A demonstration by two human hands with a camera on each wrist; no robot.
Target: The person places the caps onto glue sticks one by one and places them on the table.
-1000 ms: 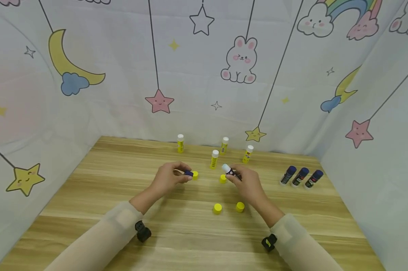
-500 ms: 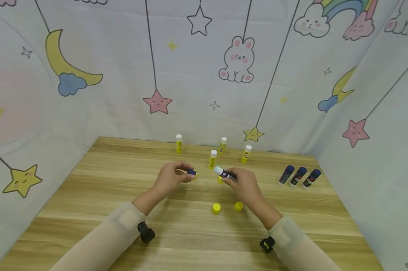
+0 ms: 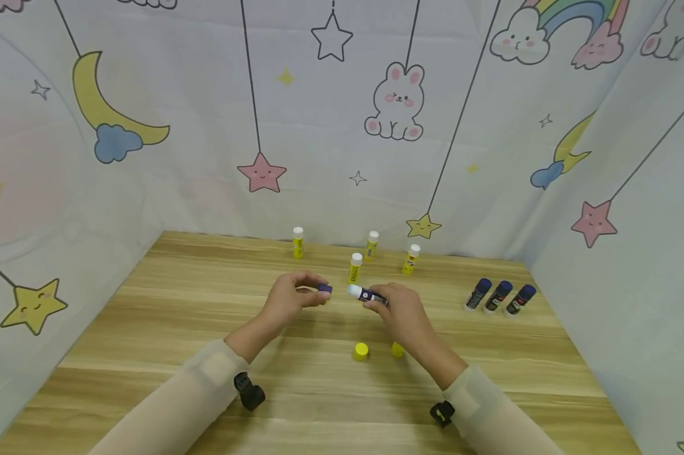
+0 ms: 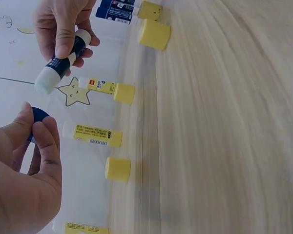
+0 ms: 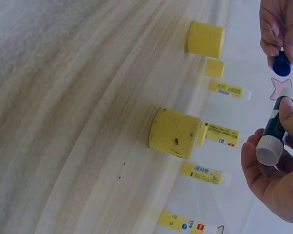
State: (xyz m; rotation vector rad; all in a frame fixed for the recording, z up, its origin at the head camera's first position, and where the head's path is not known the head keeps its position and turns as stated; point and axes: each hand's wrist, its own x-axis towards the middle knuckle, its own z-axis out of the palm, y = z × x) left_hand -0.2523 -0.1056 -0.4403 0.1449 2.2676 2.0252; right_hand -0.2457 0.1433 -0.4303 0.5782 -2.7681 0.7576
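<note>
My left hand (image 3: 287,299) pinches a dark blue cap (image 3: 325,288) between thumb and fingers; the right wrist view shows the cap's open end (image 5: 282,67). In my right hand (image 3: 403,308) I grip an uncapped glue stick (image 3: 370,295) with a navy label, its pale tip (image 4: 48,80) pointing left toward the cap. A short gap separates tip and cap. Both hands are above the table. Yellow caps (image 3: 361,351) stand on the wood below them, one of them (image 3: 397,349) partly hidden by my right arm.
Several yellow glue sticks without caps (image 3: 355,268) stand toward the back of the wooden table (image 3: 234,253). Three navy-capped glue sticks (image 3: 498,297) stand in a row at the right. A patterned cloth (image 3: 205,158) hangs behind.
My right hand has moved left, bringing the glue stick's tip closer to the blue cap and turning the stick nearer to level. My left hand keeps its pinch with little movement.
</note>
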